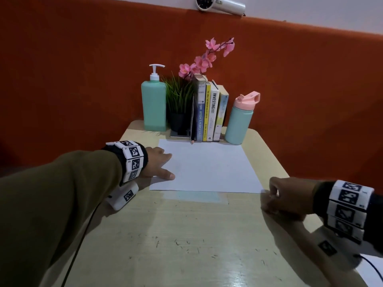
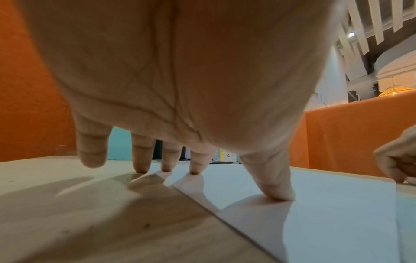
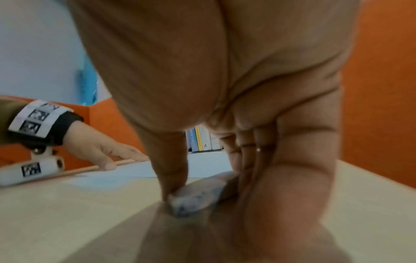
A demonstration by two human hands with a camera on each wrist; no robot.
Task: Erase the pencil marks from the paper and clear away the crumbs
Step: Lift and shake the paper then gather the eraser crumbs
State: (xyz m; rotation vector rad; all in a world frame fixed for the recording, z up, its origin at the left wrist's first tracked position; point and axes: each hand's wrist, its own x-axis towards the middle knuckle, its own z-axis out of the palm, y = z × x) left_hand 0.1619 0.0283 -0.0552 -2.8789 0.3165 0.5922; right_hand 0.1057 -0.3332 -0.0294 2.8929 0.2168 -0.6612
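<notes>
The paper (image 1: 207,166) lies flat mid-table, its far edge by the books (image 1: 209,112). The left hand (image 1: 157,164), fingers spread and straight, presses its left edge; thumb and fingertips touch the sheet. The right hand (image 1: 290,197) pinches a smudged eraser (image 3: 195,197) against the table (image 1: 186,255), just off the paper's near right corner. Dark crumbs (image 1: 186,247) scatter over the open near tabletop.

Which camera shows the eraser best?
The right wrist view: the smudged eraser lies on the table, pinched by the right hand. In the head view that hand hides it; the left wrist view doesn't show it.
</notes>
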